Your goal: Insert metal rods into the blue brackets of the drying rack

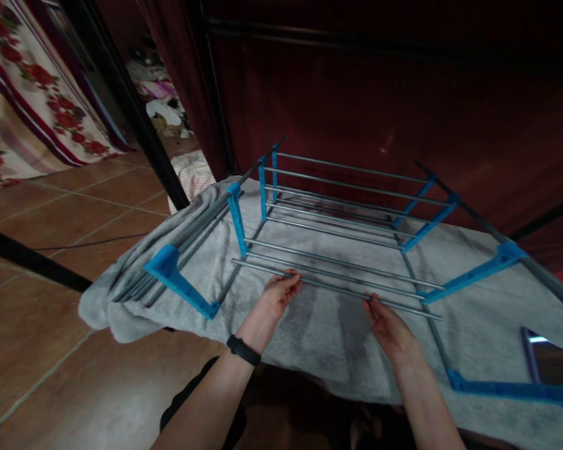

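At the near edge of the rack [263, 187], at 6 o'clock of its frame, the metal rod [333, 289] runs crosswise over the grey towel [309, 340]. The left hand [276, 297] has its fingers [291, 281] curled closed over the rod. The right hand [389, 328] seems to pinch it too, though dim light blurs that grip. A blue bracket [178, 278] stands at 9 o'clock and a phone [551, 362] lies at 4 o'clock.
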The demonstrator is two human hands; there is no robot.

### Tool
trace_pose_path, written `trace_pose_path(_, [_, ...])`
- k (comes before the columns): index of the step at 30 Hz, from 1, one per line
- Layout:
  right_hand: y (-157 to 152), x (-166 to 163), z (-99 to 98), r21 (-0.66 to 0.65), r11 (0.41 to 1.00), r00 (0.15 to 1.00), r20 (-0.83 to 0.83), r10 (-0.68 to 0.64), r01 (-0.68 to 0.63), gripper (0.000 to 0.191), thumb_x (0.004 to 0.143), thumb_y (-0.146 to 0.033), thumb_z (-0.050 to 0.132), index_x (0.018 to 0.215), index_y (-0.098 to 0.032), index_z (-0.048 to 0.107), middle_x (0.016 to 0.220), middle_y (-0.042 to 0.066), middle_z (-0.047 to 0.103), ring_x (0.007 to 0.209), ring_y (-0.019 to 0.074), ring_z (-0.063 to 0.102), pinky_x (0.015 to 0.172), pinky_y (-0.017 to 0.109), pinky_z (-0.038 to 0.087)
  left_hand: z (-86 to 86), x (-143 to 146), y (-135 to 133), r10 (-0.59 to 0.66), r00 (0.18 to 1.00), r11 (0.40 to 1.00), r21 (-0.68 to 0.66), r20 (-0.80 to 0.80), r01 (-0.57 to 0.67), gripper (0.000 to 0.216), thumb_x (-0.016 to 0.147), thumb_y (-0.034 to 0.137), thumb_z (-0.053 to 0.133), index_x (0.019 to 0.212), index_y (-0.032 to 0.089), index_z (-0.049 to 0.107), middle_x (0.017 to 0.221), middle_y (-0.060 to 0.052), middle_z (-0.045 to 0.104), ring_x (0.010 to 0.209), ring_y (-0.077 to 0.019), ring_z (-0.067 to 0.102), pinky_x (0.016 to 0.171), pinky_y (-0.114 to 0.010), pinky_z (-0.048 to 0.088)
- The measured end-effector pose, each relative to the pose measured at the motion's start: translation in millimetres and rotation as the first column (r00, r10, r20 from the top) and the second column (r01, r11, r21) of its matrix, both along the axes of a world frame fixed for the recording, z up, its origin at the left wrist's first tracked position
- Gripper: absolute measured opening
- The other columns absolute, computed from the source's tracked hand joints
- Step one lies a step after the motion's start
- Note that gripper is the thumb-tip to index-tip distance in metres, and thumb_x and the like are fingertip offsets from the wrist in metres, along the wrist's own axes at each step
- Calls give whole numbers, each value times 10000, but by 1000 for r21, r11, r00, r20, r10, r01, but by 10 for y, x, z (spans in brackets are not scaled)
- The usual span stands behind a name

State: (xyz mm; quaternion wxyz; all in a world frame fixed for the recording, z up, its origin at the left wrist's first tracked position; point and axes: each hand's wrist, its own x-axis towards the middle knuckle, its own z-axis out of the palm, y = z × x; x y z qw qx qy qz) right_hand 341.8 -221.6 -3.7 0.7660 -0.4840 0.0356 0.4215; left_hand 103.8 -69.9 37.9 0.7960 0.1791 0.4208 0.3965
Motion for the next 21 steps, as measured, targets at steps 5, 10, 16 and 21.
trace_pose_path(5, [55,-122,-29,14,999,999,23,39,-39,248,583,-140,924,726,-197,729,830,-10,770,801,130,739,821,215,633,-15,41,-30,-15,1000,1000,6,-3,15,212,685,-23,813,744,141,693,751,-29,707,672,-132,677,757,-273,556])
trace_pose_path(10, [76,-162,-50,-16,998,997,48,53,-53,293,561,-207,951,745,-207,724,779,-30,747,768,120,723,779,203,626,-37,61,-50,-31,1000,999,16,1,31,191,701,3,818,782,143,715,754,-26,708,673,-132,683,744,-268,557])
trace_pose_path(16, [105,-208,-29,-30,998,998,33,50,-49,228,644,-193,907,753,-221,709,768,-39,733,729,104,703,724,188,616,-40,66,-75,-52,998,998,34,21,51,174,713,13,819,792,136,724,756,-34,718,675,-130,686,725,-250,550])
trace_pose_path(21, [128,-262,13,-41,997,997,35,62,-61,192,711,-202,875,764,-228,692,746,-28,716,707,104,693,682,184,602,-40,79,-91,-68,998,998,21,19,67,184,717,17,825,816,136,724,742,-44,720,673,-145,695,699,-251,549])
